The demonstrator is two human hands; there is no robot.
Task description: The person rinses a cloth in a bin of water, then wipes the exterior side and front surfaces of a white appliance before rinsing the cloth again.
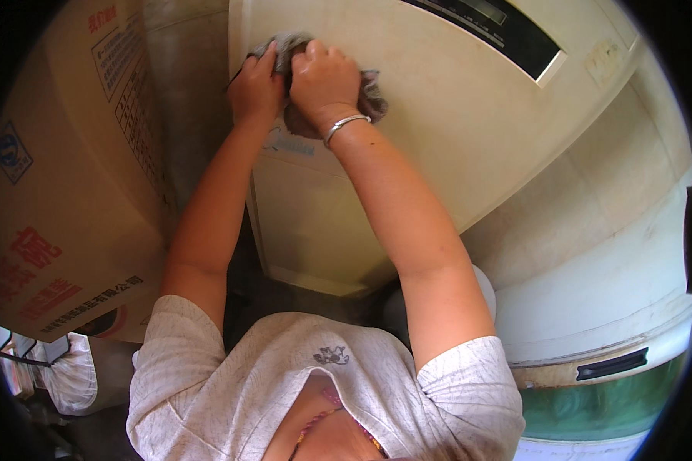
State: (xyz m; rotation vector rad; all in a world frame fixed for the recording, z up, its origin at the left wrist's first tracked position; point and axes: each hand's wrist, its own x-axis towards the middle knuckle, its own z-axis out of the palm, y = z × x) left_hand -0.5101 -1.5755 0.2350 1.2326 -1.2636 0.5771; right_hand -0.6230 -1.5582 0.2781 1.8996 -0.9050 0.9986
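Observation:
A bunched grey-brown cloth (303, 118) lies against the front of a cream-coloured appliance cabinet (438, 132), near its left edge. My left hand (256, 86) grips the cloth's upper left part, with the index finger stretched upward over it. Close beside it, my right hand (326, 80) is closed on the middle of the cloth, and folds stick out to its right and below. A metal bangle (346, 122) circles my right wrist. The cabinet's dark control panel (490, 29) with a small display sits above and to the right of both hands.
A large printed cardboard box (63, 173) stands close on the left. Behind it at the lower left hangs a whitish plastic bag (72, 374). To the right is a white appliance (600, 311) with a dark recessed handle (611, 364). A tiled wall (588, 178) runs behind.

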